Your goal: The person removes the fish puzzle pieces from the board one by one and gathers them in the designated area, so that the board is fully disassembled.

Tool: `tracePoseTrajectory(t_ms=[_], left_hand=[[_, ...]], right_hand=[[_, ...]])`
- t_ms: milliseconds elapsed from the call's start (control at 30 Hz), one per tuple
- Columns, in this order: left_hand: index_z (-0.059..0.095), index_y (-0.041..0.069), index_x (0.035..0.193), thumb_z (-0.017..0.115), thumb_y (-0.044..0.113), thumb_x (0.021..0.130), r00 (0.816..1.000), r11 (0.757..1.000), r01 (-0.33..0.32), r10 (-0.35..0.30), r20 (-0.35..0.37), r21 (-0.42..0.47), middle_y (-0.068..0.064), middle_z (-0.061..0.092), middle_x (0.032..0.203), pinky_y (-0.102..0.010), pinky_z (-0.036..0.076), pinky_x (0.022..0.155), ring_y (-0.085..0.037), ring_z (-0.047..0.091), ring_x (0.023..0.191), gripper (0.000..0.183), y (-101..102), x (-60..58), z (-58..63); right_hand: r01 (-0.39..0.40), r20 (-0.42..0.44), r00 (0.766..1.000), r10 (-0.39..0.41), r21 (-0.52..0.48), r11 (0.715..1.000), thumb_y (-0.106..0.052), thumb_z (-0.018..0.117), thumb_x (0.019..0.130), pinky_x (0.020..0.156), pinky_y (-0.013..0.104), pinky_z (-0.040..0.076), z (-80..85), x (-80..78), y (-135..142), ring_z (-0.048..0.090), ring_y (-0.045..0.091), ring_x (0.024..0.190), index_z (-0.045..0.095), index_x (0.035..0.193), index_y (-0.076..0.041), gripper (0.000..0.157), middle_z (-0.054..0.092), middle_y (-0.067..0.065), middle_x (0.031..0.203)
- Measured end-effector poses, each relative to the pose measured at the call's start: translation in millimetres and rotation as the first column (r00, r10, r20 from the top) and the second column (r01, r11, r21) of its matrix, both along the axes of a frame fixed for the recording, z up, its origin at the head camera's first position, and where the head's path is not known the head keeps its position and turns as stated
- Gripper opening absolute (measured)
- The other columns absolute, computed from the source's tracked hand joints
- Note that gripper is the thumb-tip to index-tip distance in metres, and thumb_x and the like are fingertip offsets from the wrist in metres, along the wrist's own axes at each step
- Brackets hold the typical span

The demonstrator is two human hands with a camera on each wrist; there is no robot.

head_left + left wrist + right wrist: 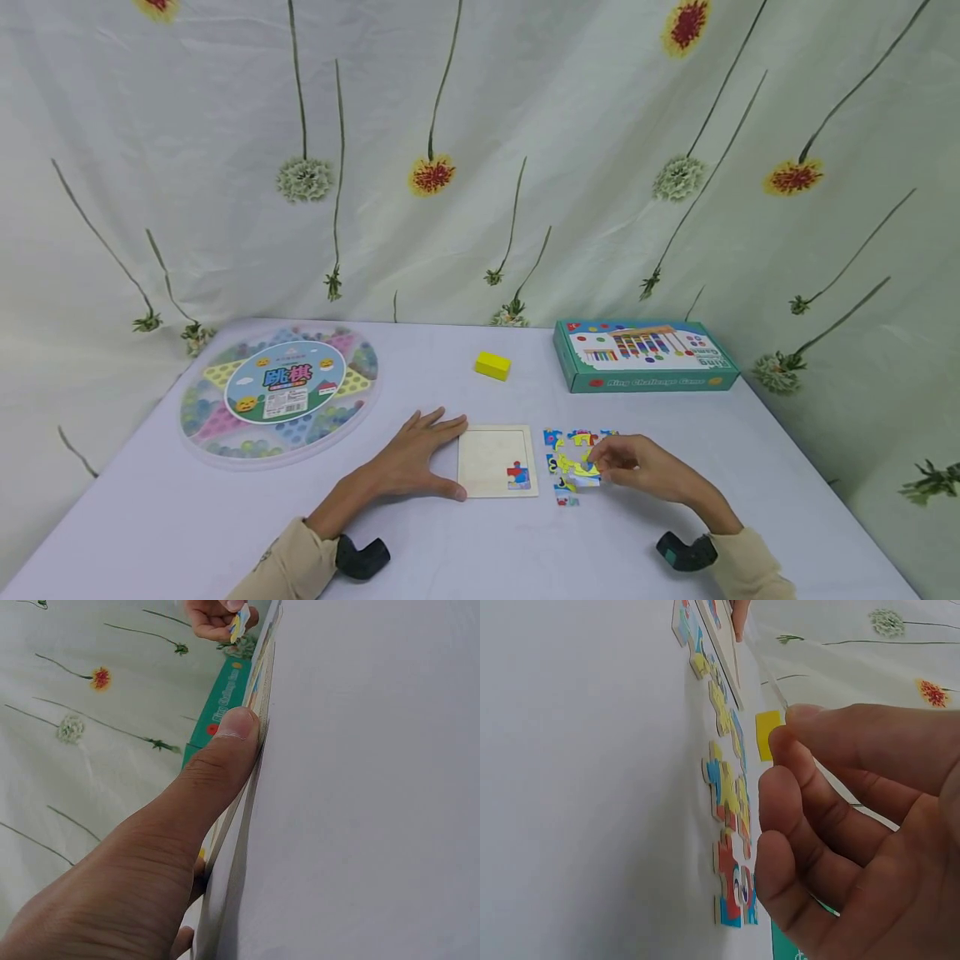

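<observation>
A shallow square wooden puzzle tray (491, 450) lies on the table, with one red and blue puzzle piece (518, 476) in its lower right corner. My left hand (420, 457) is spread at the tray's left side, its thumb (238, 727) against the edge and fingertips by the upper left corner. Just right of the tray lie several loose puzzle pieces (557, 463), mostly yellow, blue and red. Over them, my right hand (645, 468) pinches a small yellow, blue and white puzzle piece (239, 624) between thumb and forefinger. In the right wrist view the fingers hide that piece.
A yellow block (492, 366) sits behind the tray. At the back right is a green game box (645, 358). The round, clear-lidded board game case (285, 392) takes up the left side. A flowered cloth (480, 250) hangs behind the table.
</observation>
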State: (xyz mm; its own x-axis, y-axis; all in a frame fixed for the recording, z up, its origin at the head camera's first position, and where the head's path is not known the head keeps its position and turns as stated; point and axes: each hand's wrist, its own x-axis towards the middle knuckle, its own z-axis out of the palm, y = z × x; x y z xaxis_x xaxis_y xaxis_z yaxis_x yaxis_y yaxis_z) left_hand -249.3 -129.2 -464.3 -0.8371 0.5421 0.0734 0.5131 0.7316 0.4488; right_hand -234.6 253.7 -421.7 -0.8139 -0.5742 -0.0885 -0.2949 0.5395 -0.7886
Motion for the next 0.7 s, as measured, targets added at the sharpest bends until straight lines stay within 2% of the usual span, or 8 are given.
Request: tracePoseTrajectory(t_ms=[267,533,700], left_hand=[[0.041,0.013,0.147,0.070,0.072,0.065,1.000,1.000,-0.001,0.001,-0.001,0.003,-0.002,0.039,0.151,-0.057,0.007,0.117,-0.034,0.019,0.145,0.105,0.3,-0.4,-0.7],[0.040,0.013,0.147,0.072,0.070,0.065,1.000,1.000,-0.007,0.007,0.003,0.000,-0.002,0.040,0.151,-0.056,0.006,0.117,-0.033,0.019,0.145,0.105,1.2,0.4,1.2],[0.040,0.014,0.147,0.071,0.071,0.065,1.000,1.000,-0.010,0.010,0.009,0.000,-0.001,0.039,0.151,-0.056,0.006,0.118,-0.033,0.018,0.145,0.105,1.2,0.9,1.1]], right_hand=[[-0.013,0.089,0.996,0.016,-0.043,0.999,-0.004,0.061,0.091,0.071,0.019,0.050,-3.2,4.4,12.5,0.055,0.011,0.082,0.063,0.107,0.002,0.017,0.063,0.005,0.095],[-0.019,0.086,0.996,0.022,-0.035,0.999,-0.002,0.062,0.090,0.068,0.018,0.046,-7.5,6.3,17.0,0.053,0.009,0.078,0.063,0.106,0.002,0.016,0.060,0.005,0.090],[-0.025,0.105,0.994,0.029,-0.046,0.999,0.001,0.063,0.089,0.068,0.018,0.045,-9.5,6.4,18.0,0.053,0.008,0.076,0.064,0.105,0.003,0.016,0.061,0.010,0.087]])
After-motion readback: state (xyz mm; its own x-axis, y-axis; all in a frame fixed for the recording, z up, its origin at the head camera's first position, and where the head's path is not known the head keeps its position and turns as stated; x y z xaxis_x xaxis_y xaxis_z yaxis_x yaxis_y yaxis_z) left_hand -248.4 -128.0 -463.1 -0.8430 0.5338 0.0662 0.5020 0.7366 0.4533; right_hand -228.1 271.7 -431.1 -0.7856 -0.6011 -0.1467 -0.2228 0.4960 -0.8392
